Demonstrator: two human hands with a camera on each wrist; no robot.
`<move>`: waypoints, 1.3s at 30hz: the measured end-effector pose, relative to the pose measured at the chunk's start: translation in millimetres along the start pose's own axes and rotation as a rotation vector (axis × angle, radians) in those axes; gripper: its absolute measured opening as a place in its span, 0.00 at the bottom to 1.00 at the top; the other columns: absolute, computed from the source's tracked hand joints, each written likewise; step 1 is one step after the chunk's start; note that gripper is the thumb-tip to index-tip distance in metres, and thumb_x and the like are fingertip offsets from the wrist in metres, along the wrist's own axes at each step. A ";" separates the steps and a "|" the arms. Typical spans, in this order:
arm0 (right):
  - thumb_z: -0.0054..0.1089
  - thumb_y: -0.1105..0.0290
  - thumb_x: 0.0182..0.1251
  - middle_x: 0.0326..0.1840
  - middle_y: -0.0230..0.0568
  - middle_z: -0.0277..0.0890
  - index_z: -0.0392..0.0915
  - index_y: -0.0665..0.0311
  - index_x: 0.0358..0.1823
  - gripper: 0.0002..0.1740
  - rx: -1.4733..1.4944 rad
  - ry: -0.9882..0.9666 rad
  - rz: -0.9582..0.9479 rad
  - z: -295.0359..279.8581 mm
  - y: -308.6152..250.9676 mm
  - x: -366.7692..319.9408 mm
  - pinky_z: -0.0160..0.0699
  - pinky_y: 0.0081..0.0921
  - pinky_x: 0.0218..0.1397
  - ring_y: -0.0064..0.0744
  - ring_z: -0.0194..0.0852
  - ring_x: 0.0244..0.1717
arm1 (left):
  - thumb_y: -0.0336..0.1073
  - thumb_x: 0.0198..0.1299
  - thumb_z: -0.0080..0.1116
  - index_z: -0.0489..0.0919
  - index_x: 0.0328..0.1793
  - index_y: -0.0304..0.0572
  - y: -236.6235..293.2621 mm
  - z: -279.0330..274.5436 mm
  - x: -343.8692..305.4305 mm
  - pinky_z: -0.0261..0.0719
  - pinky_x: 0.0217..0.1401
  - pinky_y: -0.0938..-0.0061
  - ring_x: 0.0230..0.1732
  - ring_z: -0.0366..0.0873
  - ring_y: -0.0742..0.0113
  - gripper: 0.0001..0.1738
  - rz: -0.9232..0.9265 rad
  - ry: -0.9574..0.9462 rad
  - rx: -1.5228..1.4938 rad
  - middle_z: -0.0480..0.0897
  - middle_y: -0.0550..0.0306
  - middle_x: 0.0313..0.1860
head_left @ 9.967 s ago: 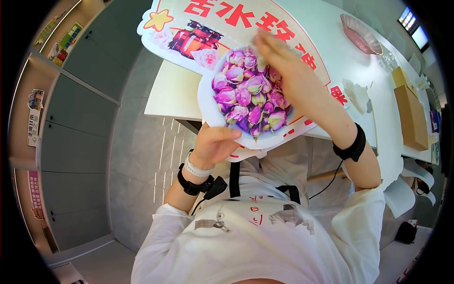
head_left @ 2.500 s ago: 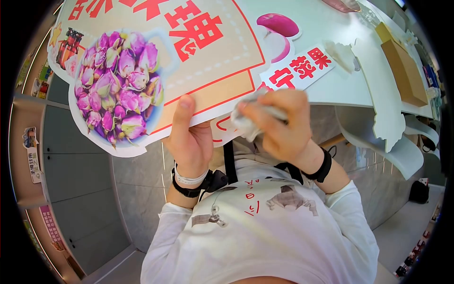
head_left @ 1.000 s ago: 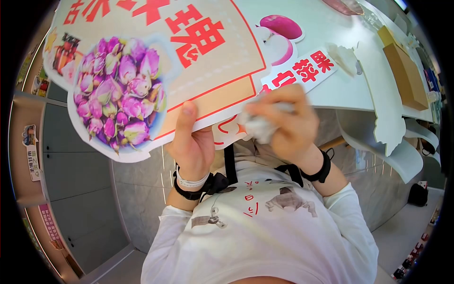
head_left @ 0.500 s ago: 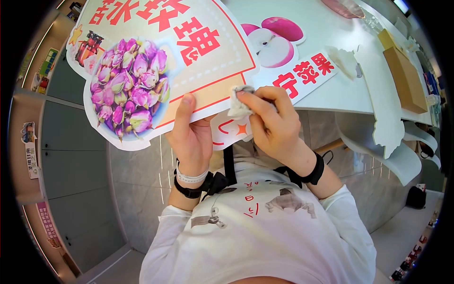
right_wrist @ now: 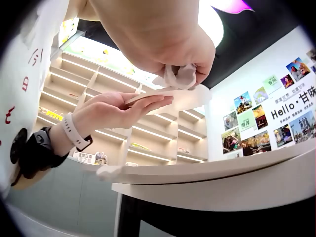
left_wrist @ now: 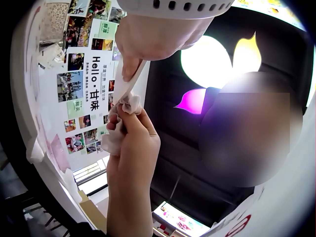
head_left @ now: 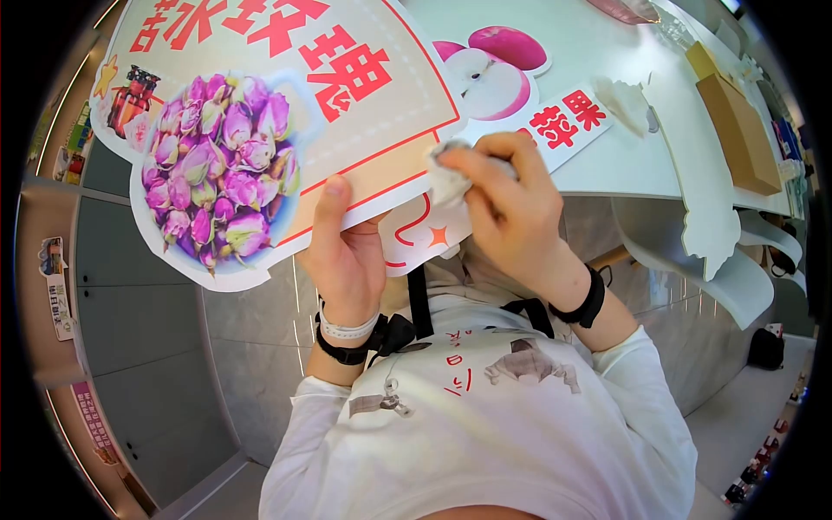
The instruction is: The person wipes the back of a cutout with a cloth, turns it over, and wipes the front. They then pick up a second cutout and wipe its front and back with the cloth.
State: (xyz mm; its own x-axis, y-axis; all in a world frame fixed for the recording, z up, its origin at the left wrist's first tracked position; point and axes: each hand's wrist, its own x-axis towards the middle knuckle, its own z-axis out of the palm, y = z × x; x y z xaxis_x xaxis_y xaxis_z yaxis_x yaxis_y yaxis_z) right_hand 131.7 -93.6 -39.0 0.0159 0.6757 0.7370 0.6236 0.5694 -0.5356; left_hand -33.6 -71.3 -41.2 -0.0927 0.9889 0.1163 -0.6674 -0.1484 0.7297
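A large cut-out sign (head_left: 381, 147) with red characters and a printed bowl of pink rosebuds is tilted up in front of me. My left hand (head_left: 347, 260) grips its lower edge, thumb on the printed face and fingers underneath. Between the thumb and fingers of my right hand (head_left: 520, 212) is a crumpled white tissue (head_left: 448, 180), greyish on top, pressed at the sign's lower right corner. The left wrist view shows the tissue (left_wrist: 131, 103) bunched right against the board's edge. From below, in the right wrist view, the left fingers (right_wrist: 148, 102) lie flat under the board.
A second sign (head_left: 429, 234) with a red curve lies beneath the first, over my lap. On the white table (head_left: 598, 173) are an apple cut-out sign (head_left: 494, 82), a torn white piece (head_left: 628, 104), a cardboard box (head_left: 737, 134) and a pink dish (head_left: 628, 9). Grey cabinets (head_left: 143, 321) stand left.
Since ten seconds ago the sign has shifted left, and my right hand has gone from the rosebud picture to the lower right corner. Lately the tissue makes small moves around that corner.
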 end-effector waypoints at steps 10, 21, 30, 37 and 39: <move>0.55 0.88 0.45 0.38 0.43 0.71 0.83 0.60 0.43 0.23 -0.021 -0.024 -0.057 -2.3 -7.0 -0.4 0.76 0.26 0.35 0.38 0.74 0.33 | 0.33 0.66 0.53 0.72 0.57 0.28 9.5 5.1 -4.3 0.85 0.51 0.63 0.49 0.82 0.60 0.17 -0.044 -0.064 -0.025 0.80 0.47 0.51; 0.54 0.88 0.46 0.39 0.43 0.70 0.83 0.60 0.42 0.23 -0.068 -0.053 -0.043 -7.1 -5.2 -1.3 0.76 0.25 0.35 0.37 0.75 0.33 | 0.32 0.66 0.54 0.73 0.55 0.29 8.1 10.5 -3.5 0.86 0.47 0.63 0.47 0.83 0.60 0.16 -0.056 0.009 -0.012 0.80 0.48 0.49; 0.51 0.89 0.47 0.40 0.43 0.72 0.83 0.61 0.43 0.23 -0.026 -0.057 -0.011 -13.3 -1.7 -4.3 0.75 0.24 0.36 0.34 0.74 0.33 | 0.36 0.68 0.51 0.71 0.60 0.26 0.9 5.6 -3.8 0.83 0.54 0.64 0.52 0.81 0.59 0.21 -0.049 -0.033 0.000 0.79 0.45 0.54; 0.53 0.74 0.65 0.38 0.34 0.78 0.78 0.69 0.52 0.15 0.910 0.390 0.877 -66.9 41.6 -18.9 0.69 0.16 0.35 0.18 0.69 0.31 | 0.36 0.68 0.52 0.69 0.62 0.27 4.0 20.3 -13.2 0.81 0.56 0.66 0.54 0.79 0.60 0.22 -0.049 0.002 -0.008 0.78 0.46 0.57; 0.56 0.67 0.65 0.40 0.32 0.77 0.77 0.68 0.55 0.19 0.986 0.257 1.018 -73.5 20.2 -25.2 0.69 0.15 0.35 0.16 0.67 0.31 | 0.37 0.68 0.52 0.70 0.63 0.29 6.7 32.7 -27.9 0.79 0.58 0.66 0.57 0.77 0.61 0.22 -0.104 -0.073 -0.005 0.76 0.48 0.59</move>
State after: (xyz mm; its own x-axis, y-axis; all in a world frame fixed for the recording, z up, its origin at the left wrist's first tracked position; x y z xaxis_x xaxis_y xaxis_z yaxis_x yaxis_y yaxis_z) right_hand 201.4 -133.5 -38.1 0.3213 0.9371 -0.1369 -0.5278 0.0572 -0.8475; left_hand -11.3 -100.2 -17.5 0.0316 0.9955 0.0891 -0.6743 -0.0446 0.7371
